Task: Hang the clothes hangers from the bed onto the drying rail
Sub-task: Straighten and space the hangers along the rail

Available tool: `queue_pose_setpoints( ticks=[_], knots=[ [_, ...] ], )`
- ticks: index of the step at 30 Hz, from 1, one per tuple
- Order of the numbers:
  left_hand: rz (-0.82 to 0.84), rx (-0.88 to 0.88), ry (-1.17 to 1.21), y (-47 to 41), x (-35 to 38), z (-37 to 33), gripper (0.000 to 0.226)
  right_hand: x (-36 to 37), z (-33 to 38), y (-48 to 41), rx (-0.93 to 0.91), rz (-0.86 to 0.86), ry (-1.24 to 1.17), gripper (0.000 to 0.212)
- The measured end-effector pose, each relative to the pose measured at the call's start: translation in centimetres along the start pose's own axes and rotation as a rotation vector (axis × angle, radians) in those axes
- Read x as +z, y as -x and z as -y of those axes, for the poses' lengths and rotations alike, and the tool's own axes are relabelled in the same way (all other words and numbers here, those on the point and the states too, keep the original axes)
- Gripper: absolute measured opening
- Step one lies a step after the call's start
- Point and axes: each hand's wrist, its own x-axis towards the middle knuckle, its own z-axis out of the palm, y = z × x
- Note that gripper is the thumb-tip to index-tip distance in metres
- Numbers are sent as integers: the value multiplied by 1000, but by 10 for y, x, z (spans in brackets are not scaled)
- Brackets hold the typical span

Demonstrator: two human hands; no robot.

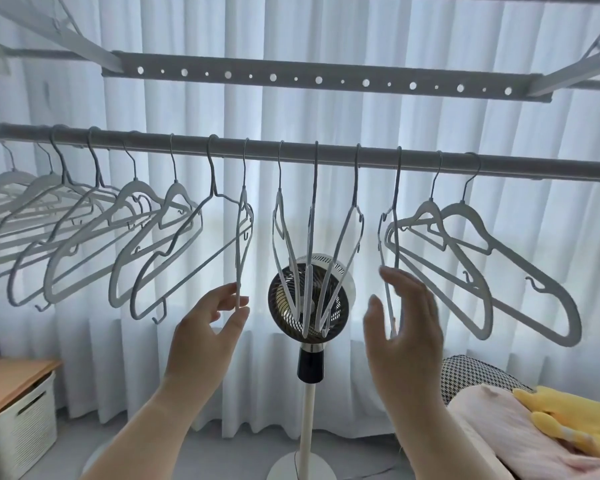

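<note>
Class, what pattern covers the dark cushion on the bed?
A black-and-white houndstooth check on the cushion, seen best in the head view, lower right.

Two bare forearms rise from the lower edge of the frame, one left of centre and one right of centre. No sleeves, cuffs or gloves cover them. The left hand (208, 327) and the right hand (404, 327) carry no rings, watch or bracelet. The fingernails are short and unpainted.
</note>
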Motion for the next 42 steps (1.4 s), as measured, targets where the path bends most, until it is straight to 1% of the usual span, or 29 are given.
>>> queue_pose_setpoints(
  ticks=[2, 4, 5, 7, 8, 10, 13, 17, 26, 33, 42],
  knots=[
    [-4, -9, 10, 0, 0, 0, 21, 10, 13, 0, 116, 69, -162, 32],
    [-5, -16, 12, 0, -1, 1, 22, 18, 21, 1, 309, 170, -263, 39],
    [-6, -14, 11, -1, -1, 2, 22, 22, 24, 1, 383, 215, -278, 46],
    [-5, -10, 16, -1, -2, 3, 21, 27, 26, 2, 452, 288, -263, 60],
    [-2, -8, 19, -1, -2, 4, 21, 29, 27, 2, 483, 324, -257, 63],
    [3, -8, 24, -1, -2, 5, 21, 32, 29, 3, 531, 377, -247, 60],
    [0, -17, 38, -1, -2, 6, 21, 36, 26, 5, 520, 374, -230, 55],
    [-7, -6, 34, -1, -3, 6, 21, 36, 20, 7, 537, 349, -235, 56],
    [-40, 29, -3, -1, -4, 2, 20, 20, -2, 9, 445, 241, -175, 49],
    [-69, 37, -19, 0, -2, 1, 20, 13, -6, 9, 411, 244, -127, 43],
    [-93, 60, -43, 2, -6, 1, 25, 15, -8, 11, 388, 247, -145, 45]
  ],
)
